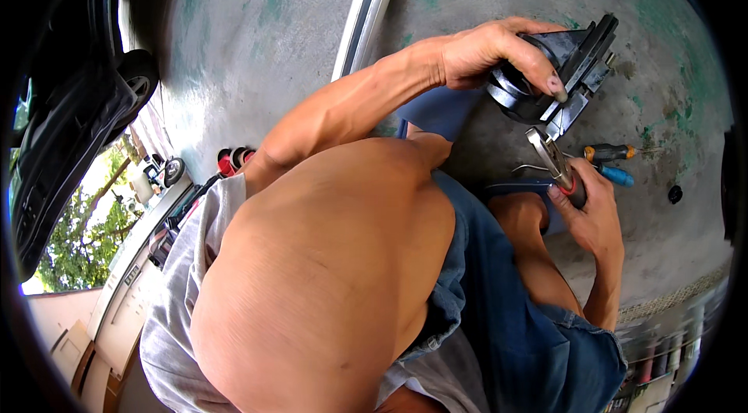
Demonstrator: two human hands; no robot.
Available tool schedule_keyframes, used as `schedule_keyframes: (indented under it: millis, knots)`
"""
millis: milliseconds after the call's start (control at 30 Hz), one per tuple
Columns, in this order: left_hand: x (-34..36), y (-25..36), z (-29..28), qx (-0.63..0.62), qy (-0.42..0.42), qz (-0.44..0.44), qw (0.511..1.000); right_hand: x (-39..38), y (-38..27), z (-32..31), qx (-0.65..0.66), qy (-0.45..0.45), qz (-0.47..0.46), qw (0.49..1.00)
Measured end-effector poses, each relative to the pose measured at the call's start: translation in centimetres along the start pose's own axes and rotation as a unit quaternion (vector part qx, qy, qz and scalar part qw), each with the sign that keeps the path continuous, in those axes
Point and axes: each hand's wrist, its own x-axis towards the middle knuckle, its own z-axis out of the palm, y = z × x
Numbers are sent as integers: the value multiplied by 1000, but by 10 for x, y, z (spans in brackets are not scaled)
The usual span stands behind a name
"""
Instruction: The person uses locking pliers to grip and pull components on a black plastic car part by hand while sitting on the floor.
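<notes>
My left hand (519, 54) grips a black metal mechanical part (579, 51), which has a rounded housing and a long channel with small silver pieces, at the upper right. Just below it, pliers (552, 156) with red and dark handles are closed in my right hand (590, 210), their steel jaws close to the part's lower end; whether they touch it I cannot tell. An orange-and-black screwdriver (607, 153) and a blue-handled tool (614, 176) lie on the stained concrete floor beside my right hand, along with a small black round piece (675, 194).
A metal strip (365, 8) crosses the floor at the top. My bare leg and knee fill the lower middle. At the left are a dark vehicle (70, 101), a cluttered white workbench (128, 273) and a red item (232, 161). A rope mat (686, 296) lies at lower right.
</notes>
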Motion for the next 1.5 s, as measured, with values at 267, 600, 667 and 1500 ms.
schedule_keyframes:
  millis: [267,600,667,1500]
  knots:
    - [-6,-15,-7,-19,52,-1,998,-3,2,11,-69,66,-5,995]
    - [-3,-24,-9,-44,0,19,999,-5,0,10,-135,105,-25,985]
    - [-4,-21,0,-33,16,27,999,2,6,7,-147,110,-31,982]
    - [-17,-16,-5,135,17,19,990,15,28,35,-114,64,-56,990]
